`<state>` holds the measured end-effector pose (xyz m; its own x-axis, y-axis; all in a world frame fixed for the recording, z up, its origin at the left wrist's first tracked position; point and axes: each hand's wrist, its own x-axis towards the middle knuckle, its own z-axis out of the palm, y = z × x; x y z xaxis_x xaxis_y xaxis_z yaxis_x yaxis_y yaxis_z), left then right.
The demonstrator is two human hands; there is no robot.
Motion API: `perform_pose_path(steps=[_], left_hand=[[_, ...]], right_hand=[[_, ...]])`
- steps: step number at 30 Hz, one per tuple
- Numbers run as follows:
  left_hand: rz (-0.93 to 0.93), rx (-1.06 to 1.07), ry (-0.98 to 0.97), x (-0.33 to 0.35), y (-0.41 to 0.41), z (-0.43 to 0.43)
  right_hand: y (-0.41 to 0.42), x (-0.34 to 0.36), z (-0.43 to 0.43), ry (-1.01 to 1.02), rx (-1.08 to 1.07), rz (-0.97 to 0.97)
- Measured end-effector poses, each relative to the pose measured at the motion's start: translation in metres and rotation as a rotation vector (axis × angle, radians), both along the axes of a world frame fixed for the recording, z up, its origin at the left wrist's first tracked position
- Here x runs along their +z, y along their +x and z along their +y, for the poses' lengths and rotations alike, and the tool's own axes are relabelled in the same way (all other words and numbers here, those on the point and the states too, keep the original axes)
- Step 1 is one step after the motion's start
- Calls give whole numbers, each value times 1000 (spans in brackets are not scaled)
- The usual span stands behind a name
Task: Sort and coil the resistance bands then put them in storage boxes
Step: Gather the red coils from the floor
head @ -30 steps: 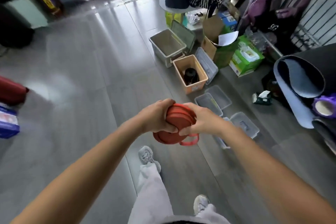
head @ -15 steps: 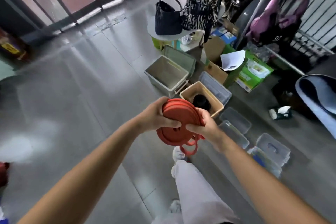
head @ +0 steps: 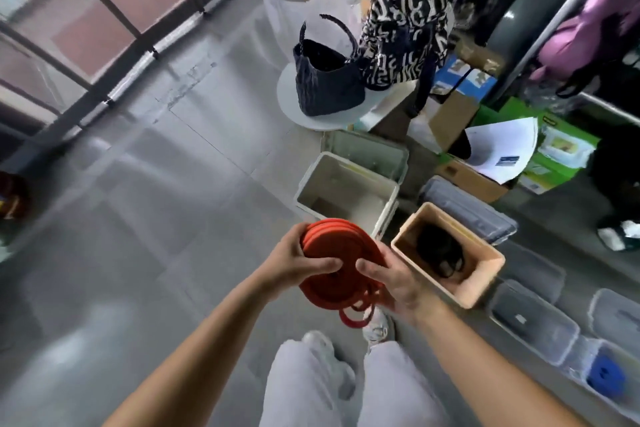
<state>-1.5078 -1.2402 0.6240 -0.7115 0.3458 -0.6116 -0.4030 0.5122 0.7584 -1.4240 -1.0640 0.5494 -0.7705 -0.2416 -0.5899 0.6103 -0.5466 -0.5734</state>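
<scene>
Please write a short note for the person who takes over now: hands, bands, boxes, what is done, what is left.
Left hand and right hand grip the red coiled rubber resistance band; its end loop hangs loose.
Done: black coiled band in the peach plastic box, blue coil in a clear plastic box.
Left: store the red band; the white plastic box looks empty.

The band (head: 332, 263) looks like matt red rubber with smooth faces. The floor (head: 156, 218) is grey tile with a soft sheen. The white box (head: 313, 177) and tan box (head: 485, 276) are smooth opaque plastic; the clear boxes (head: 533, 322) are cloudy, translucent plastic. The cardboard (head: 453, 114) is matt brown, the paper (head: 502, 146) plain white. The dark bag (head: 329, 87) is textured cloth, the trousers (head: 311, 388) pale, soft cloth.
</scene>
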Motion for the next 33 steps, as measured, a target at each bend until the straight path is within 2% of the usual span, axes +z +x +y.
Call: perform_pose_path(steps=[6,11,14,20,25,33], left_hand=[[-85,-138,-31,-73,-115,-7],[-186,-270,-85,-189,-198,-3],[-228,-298,-129,-268,-231,5],[-279,-211,-89,-430,-282,24],[-355,-138,5,-537,-316,47],[-513,-47,-50,-686,-331,74]], right_hand=[[-87,-55,-37,107,-292,-45],[-139,-166,-64,236,-516,-305],[-169,-239,-70,293,-545,-391],[-227,-395,-47,349,-527,-404],[-269,-509,-20,392,-502,-382],[-296,-649,-5,425,-531,-500]])
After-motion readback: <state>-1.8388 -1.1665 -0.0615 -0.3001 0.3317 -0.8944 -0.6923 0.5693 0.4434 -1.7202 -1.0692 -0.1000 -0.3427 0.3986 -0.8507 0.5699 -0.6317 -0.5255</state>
